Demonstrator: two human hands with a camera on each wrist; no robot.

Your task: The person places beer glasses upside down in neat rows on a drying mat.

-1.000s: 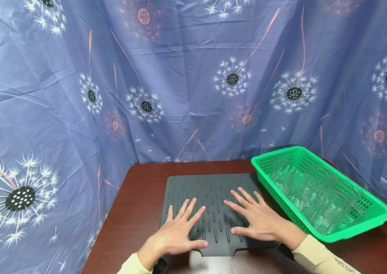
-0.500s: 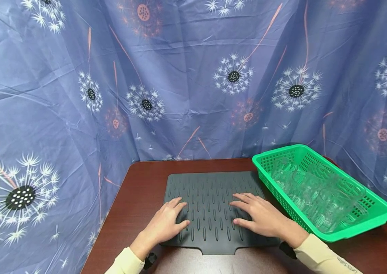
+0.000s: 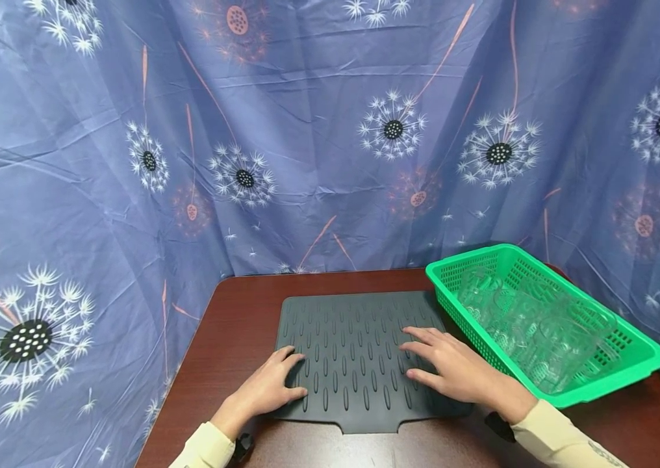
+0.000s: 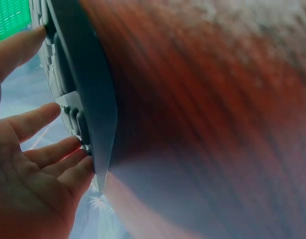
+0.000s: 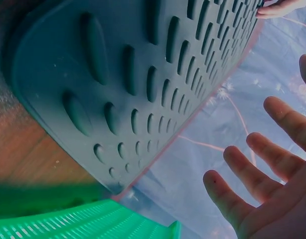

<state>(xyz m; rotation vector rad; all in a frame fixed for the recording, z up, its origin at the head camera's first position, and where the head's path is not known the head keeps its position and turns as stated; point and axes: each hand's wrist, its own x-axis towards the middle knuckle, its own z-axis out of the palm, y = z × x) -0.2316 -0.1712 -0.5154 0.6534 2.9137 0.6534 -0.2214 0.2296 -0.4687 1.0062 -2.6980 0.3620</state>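
A dark grey mat (image 3: 359,364) with raised oval ridges lies on the table, a spout-like tab at its near edge. My left hand (image 3: 266,387) is at the mat's left side, thumb and fingers apart and slightly bent. In the left wrist view its fingertips (image 4: 85,164) meet the mat's surface near the edge, or come very close; contact is hard to tell. Above the mat's right part hovers my right hand (image 3: 453,367), palm down. The right wrist view has its fingers (image 5: 252,172) loosely spread, apart from the mat, holding nothing.
To the right, a green perforated basket (image 3: 470,325) holds several clear glass mugs (image 3: 558,344); its left side runs close along the mat. Brown wooden table (image 3: 236,318) surrounds the mat. A blue curtain (image 3: 318,162) with dandelion prints hangs behind and at the sides.
Both hands were spread over the mat's middle. The left hand has moved left to the mat's side; the right has moved slightly right, its fingers less spread. The mat and basket stay in place.
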